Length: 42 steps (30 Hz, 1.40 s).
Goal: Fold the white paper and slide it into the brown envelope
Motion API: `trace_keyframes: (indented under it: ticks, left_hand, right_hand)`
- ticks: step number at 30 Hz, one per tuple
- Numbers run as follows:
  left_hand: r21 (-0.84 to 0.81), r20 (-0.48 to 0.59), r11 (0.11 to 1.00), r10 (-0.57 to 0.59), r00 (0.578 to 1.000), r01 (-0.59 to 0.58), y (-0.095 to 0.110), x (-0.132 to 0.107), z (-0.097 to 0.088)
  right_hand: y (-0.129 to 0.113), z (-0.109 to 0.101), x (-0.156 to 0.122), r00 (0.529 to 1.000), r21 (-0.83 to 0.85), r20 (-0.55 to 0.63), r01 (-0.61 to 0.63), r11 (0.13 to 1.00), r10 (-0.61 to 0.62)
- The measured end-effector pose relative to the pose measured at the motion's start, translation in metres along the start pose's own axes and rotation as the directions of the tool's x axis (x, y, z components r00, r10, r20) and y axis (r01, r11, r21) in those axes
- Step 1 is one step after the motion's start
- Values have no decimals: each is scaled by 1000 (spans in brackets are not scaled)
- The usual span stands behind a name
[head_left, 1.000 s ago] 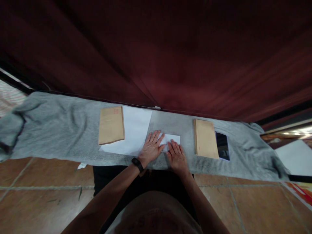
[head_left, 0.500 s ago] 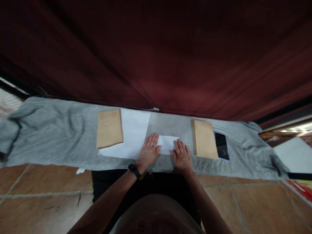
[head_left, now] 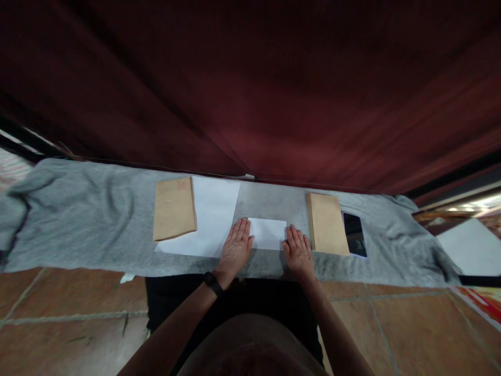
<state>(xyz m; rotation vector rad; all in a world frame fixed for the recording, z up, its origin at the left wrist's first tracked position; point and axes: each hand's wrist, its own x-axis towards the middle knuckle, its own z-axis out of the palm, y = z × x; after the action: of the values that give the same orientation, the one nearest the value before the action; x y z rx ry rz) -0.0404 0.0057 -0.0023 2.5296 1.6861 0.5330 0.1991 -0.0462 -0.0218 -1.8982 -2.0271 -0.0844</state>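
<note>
A small folded white paper (head_left: 267,233) lies on a grey cloth (head_left: 97,219) in front of me. My left hand (head_left: 236,245) rests flat, fingers stretched out, on the paper's left edge. Flat and open too, my right hand (head_left: 298,248) lies at the paper's right edge. A black band sits on my left wrist (head_left: 213,282).
A white sheet (head_left: 211,216) lies left of the folded paper, with a brown envelope (head_left: 174,208) on top of it. To the right are a stack of brown envelopes (head_left: 326,223) and a dark phone (head_left: 354,234). A dark red curtain (head_left: 274,89) hangs behind; tiled floor in front.
Both hands slid apart along the folded paper, from overlapping its middle to its left and right edges. More of the paper shows between them.
</note>
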Motion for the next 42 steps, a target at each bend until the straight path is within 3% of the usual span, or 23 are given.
trace_keyframes:
  ticks: [4,8,14,19,23,29,33,37,40,42]
  left_hand:
    - [10,-10,997,81,997,-81,8,-11,-5]
    - [-53,31,980,193,981,-191,20,-22,-8]
    - [-84,35,981,178,983,-175,23,-25,-4]
    - [-106,22,979,176,984,-173,21,-25,-2]
    - [-138,18,977,167,986,-163,21,-26,-2]
    - [-291,-1,952,99,995,-95,20,-27,-6]
    - [-505,-51,861,-102,993,63,19,-22,-7]
    - [-737,-7,645,-308,951,204,12,-8,-8]
    - [-831,93,499,-309,946,245,5,5,-14]
    - [-831,82,511,-280,957,221,1,12,-21]
  right_hand:
    - [-2,-2,2,1000,51,-1,-26,998,26]
    - [-8,-7,12,989,96,-10,-148,984,150]
    - [-17,-17,36,956,185,104,-289,939,273]
    - [-19,-15,47,899,314,183,-438,843,399]
    - [-17,-10,47,892,461,164,-448,766,422]
    - [-11,-11,41,923,595,117,-361,718,367]
    - [-9,-19,37,941,686,94,-298,664,325]
    - [-12,-30,36,953,774,145,-276,570,265]
    - [-15,-39,37,950,826,154,-274,493,270]
    - [-16,-43,38,950,844,107,-243,479,293]
